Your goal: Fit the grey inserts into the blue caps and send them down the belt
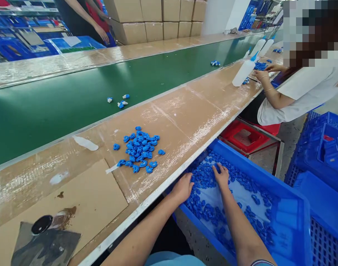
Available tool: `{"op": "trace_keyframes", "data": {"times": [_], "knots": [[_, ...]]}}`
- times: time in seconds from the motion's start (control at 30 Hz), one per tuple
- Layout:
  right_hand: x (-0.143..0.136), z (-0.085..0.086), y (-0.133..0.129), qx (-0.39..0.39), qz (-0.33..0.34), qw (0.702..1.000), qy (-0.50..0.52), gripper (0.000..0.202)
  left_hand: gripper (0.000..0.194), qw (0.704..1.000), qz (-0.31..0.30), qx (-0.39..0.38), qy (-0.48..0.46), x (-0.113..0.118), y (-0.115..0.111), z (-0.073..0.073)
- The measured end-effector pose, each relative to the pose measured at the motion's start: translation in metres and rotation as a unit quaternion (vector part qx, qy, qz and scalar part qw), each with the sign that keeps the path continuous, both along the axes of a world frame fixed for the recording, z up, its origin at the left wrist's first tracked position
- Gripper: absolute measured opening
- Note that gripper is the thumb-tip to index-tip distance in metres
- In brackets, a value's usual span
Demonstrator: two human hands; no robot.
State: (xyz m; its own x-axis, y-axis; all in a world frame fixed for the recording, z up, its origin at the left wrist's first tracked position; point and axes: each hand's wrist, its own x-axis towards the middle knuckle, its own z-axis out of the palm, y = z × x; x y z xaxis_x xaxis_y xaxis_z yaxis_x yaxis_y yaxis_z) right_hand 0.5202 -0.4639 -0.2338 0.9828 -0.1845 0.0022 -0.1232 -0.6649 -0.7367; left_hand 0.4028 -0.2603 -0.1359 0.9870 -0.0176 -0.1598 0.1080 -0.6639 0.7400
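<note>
Left hand (183, 187) loosely curled, right hand (222, 177) slightly spread; grip cannot be told. Blue pieces (204, 176) strewn in crate (291, 218); could be spilled beside bench (180, 122) if handful is overfilled.

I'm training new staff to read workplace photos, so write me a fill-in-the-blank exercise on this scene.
The bin at the left hand and right hand is coloured ____.
The long strip beyond the brown worktop is coloured ____.
The stacked boxes in the background are made of ____.
In the picture, the worktop's heap of blue pieces lies to the bin's ____.
Missing words: blue; green; cardboard; left.
</note>
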Motion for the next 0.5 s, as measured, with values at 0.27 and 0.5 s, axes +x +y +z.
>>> {"op": "trace_keyframes", "data": {"times": [0.27, 0.5], "knots": [[-0.069, 0.004, 0.053, 0.05, 0.271, 0.96, 0.039, 0.037, 0.045, 0.988, 0.095, 0.029, 0.118, 0.025, 0.012, -0.04], [-0.101, 0.031, -0.02, 0.029, 0.26, 0.958, 0.118, 0.063, 0.044, 0.983, 0.121, 0.02, 0.136, 0.021, 0.01, -0.054]]}}
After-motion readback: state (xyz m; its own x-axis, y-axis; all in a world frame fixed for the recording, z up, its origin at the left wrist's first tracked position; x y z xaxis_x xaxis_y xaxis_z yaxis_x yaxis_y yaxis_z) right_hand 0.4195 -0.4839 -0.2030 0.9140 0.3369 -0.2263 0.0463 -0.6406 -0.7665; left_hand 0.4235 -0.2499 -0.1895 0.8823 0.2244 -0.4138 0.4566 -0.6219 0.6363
